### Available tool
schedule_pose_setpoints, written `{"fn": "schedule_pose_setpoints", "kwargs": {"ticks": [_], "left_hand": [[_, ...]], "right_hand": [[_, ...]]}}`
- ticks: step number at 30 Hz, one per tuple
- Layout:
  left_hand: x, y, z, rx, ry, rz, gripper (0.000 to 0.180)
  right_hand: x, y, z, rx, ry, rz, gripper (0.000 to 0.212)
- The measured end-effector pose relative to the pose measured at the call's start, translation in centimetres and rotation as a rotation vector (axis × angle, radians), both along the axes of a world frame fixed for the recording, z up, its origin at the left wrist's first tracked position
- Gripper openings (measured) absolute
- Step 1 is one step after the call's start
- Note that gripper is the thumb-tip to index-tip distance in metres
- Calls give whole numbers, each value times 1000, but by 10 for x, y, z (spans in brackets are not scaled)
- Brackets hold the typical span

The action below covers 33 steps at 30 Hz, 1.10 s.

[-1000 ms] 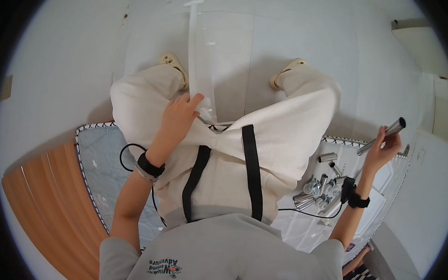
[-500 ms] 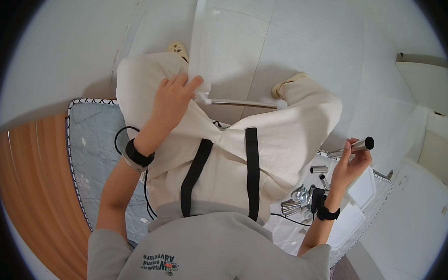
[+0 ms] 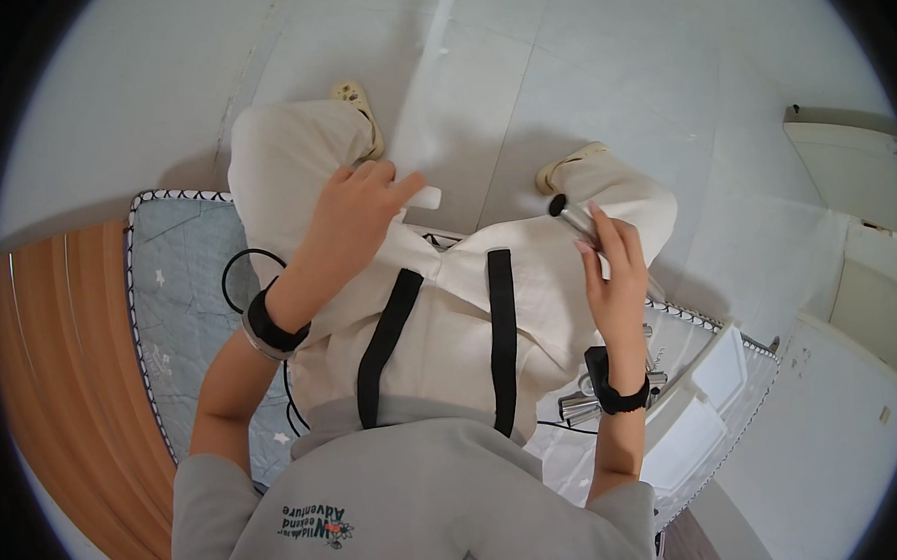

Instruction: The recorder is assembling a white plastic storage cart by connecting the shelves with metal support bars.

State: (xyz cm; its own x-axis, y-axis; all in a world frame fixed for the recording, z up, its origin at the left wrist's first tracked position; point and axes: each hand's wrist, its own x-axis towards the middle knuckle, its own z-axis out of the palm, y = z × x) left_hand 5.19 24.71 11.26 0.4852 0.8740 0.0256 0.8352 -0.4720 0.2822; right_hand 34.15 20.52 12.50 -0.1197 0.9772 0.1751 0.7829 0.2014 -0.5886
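right of the white plastic bar, the right hand is bringing its finger-gripped metal tube nearer, narrowing the gap; the left hand is pinching the bar.

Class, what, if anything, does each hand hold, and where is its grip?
Right hand: a metal tube, near its dark open end. Left hand: a white piece, near the end jutting past the fingers.
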Motion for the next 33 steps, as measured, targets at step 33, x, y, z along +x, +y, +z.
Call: {"fn": "schedule_pose_setpoints", "kwargs": {"ticks": [33], "left_hand": [[28, -7, 14, 19, -88, -143, 25]], "right_hand": [[-30, 13, 4, 279, -381, 380, 41]]}}
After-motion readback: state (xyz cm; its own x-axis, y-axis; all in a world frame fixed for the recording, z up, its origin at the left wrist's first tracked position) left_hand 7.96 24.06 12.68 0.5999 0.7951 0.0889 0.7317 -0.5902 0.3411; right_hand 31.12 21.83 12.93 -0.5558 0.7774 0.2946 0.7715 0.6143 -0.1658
